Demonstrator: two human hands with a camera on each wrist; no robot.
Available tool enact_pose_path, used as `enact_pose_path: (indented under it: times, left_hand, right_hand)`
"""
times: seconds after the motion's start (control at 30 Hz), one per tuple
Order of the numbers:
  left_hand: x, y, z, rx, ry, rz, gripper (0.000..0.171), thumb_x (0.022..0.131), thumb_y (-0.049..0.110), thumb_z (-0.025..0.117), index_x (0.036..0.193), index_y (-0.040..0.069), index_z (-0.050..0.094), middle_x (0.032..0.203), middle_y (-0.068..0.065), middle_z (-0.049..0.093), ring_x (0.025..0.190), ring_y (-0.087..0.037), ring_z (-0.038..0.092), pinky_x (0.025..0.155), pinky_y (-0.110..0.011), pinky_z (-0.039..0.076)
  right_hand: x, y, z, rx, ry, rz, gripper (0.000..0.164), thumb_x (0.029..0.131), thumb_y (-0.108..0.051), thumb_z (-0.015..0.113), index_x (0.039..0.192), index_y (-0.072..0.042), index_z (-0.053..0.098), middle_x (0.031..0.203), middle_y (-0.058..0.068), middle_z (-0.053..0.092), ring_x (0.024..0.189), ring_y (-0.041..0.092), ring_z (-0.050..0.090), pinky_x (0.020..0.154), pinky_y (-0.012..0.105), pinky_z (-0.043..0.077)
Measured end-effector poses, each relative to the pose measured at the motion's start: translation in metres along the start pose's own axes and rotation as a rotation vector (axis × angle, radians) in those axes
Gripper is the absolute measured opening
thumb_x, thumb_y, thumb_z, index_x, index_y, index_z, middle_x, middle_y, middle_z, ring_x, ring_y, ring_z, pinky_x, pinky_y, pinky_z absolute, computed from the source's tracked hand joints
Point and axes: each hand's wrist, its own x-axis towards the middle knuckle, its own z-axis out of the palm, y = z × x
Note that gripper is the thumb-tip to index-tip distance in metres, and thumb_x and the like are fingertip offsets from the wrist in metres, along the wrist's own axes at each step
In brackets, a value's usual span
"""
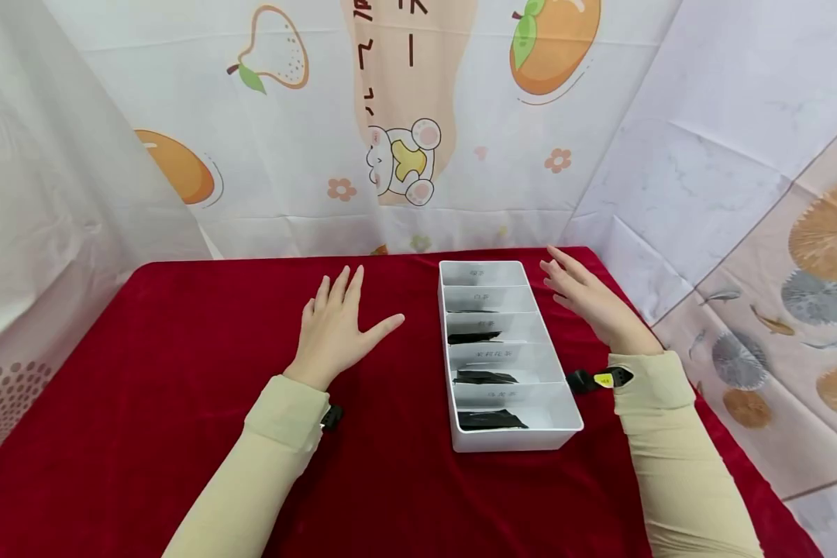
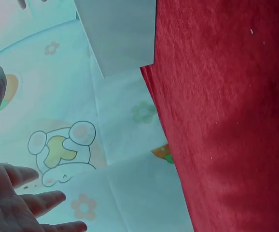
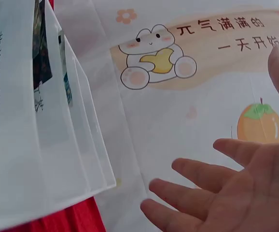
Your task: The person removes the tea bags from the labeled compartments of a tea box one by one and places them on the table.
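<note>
A long white divided box stands on the red cloth, its compartments labelled with handwritten characters. Thin black packets lie in the nearer compartments; the farthest one shows none. To the left of the box, my left hand is held over the cloth with fingers spread and thumb pointing toward the box. My right hand hovers beyond the box's right side, fingers extended. Neither hand touches anything. In the right wrist view the box's dividers fill the left side, beside the spread right hand.
Red cloth covers the table. Behind it hangs a white curtain printed with fruit and a cartoon bear. More patterned sheeting closes in the right side, and a white curtain the left. Dark wrist straps sit at the cuffs.
</note>
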Motion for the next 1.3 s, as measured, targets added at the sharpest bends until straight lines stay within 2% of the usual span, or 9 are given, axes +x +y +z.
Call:
enact_pose_path:
  times: [0.3, 0.37, 0.43, 0.53, 0.6, 0.7, 0.9, 1.1, 1.3]
  left_hand:
    - [-0.001, 0.006, 0.008, -0.036, 0.009, 0.023, 0.102, 0.085, 0.076, 0.052, 0.159, 0.015, 0.02, 0.164, -0.01, 0.023, 0.146, -0.04, 0.029, 0.11, -0.062, 0.034]
    - [-0.001, 0.007, 0.01, -0.055, 0.016, 0.026, 0.101, 0.085, 0.075, 0.053, 0.159, 0.014, 0.021, 0.164, -0.01, 0.024, 0.144, -0.04, 0.031, 0.109, -0.062, 0.036]
    - [-0.001, 0.008, 0.011, -0.075, 0.02, 0.027, 0.099, 0.086, 0.073, 0.055, 0.159, 0.014, 0.023, 0.163, -0.01, 0.027, 0.142, -0.039, 0.033, 0.108, -0.061, 0.037]
    - [0.0, 0.01, 0.014, -0.102, 0.019, 0.032, 0.096, 0.087, 0.072, 0.055, 0.158, 0.015, 0.025, 0.161, -0.01, 0.03, 0.141, -0.039, 0.035, 0.109, -0.061, 0.037]
    - [0.0, 0.012, 0.017, -0.123, 0.017, 0.036, 0.094, 0.087, 0.071, 0.056, 0.158, 0.016, 0.027, 0.159, -0.01, 0.032, 0.14, -0.038, 0.035, 0.109, -0.06, 0.036]
    - [0.0, 0.013, 0.022, -0.153, 0.022, 0.048, 0.09, 0.088, 0.069, 0.056, 0.157, 0.016, 0.029, 0.156, -0.01, 0.037, 0.138, -0.038, 0.038, 0.109, -0.059, 0.037]
    - [-0.001, 0.018, 0.031, -0.203, 0.02, 0.063, 0.085, 0.09, 0.066, 0.057, 0.154, 0.016, 0.035, 0.151, -0.011, 0.043, 0.134, -0.036, 0.041, 0.108, -0.056, 0.04]
    - [-0.002, 0.022, 0.037, -0.238, -0.002, 0.069, 0.081, 0.09, 0.064, 0.058, 0.153, 0.017, 0.038, 0.15, -0.011, 0.044, 0.134, -0.035, 0.041, 0.106, -0.055, 0.042]
    - [-0.004, 0.028, 0.04, -0.26, -0.023, 0.103, 0.075, 0.091, 0.06, 0.06, 0.151, 0.018, 0.042, 0.149, -0.01, 0.047, 0.134, -0.032, 0.043, 0.105, -0.054, 0.044]
  right_hand:
    - [-0.006, 0.017, -0.009, 0.018, 0.02, -0.002, 0.067, 0.107, -0.039, 0.038, 0.161, -0.012, 0.006, 0.162, 0.024, 0.022, 0.147, 0.043, 0.026, 0.118, 0.057, 0.023]
    - [-0.008, 0.02, -0.011, -0.009, 0.027, -0.004, 0.067, 0.107, -0.038, 0.039, 0.161, -0.013, 0.008, 0.161, 0.025, 0.025, 0.144, 0.035, 0.036, 0.118, 0.054, 0.027]
    - [-0.01, 0.025, -0.012, -0.048, 0.037, -0.011, 0.065, 0.107, -0.036, 0.041, 0.16, -0.013, 0.012, 0.159, 0.024, 0.029, 0.136, 0.022, 0.046, 0.116, 0.041, 0.036]
    - [-0.013, 0.033, -0.012, -0.106, 0.044, -0.02, 0.064, 0.106, -0.032, 0.045, 0.16, -0.013, 0.016, 0.157, 0.024, 0.033, 0.12, 0.0, 0.05, 0.105, 0.023, 0.044]
    - [-0.015, 0.038, -0.011, -0.127, 0.042, -0.021, 0.064, 0.105, -0.03, 0.047, 0.16, -0.013, 0.017, 0.155, 0.024, 0.035, 0.113, -0.006, 0.051, 0.095, 0.012, 0.045]
    - [-0.015, 0.045, -0.01, -0.124, 0.031, -0.012, 0.065, 0.105, -0.03, 0.049, 0.159, -0.011, 0.017, 0.155, 0.025, 0.034, 0.111, -0.01, 0.052, 0.094, 0.013, 0.047]
    - [-0.012, 0.064, -0.005, -0.089, 0.024, 0.021, 0.066, 0.105, -0.029, 0.05, 0.159, -0.009, 0.019, 0.156, 0.027, 0.032, 0.118, 0.001, 0.053, 0.095, 0.02, 0.05]
    - [-0.009, 0.079, 0.003, -0.074, -0.001, 0.034, 0.068, 0.105, -0.029, 0.05, 0.159, -0.007, 0.016, 0.157, 0.028, 0.03, 0.127, 0.019, 0.052, 0.091, 0.016, 0.049]
    - [-0.008, 0.084, 0.008, -0.099, 0.002, 0.074, 0.07, 0.104, -0.033, 0.052, 0.16, -0.012, 0.016, 0.158, 0.025, 0.029, 0.137, 0.039, 0.043, 0.09, 0.016, 0.046]
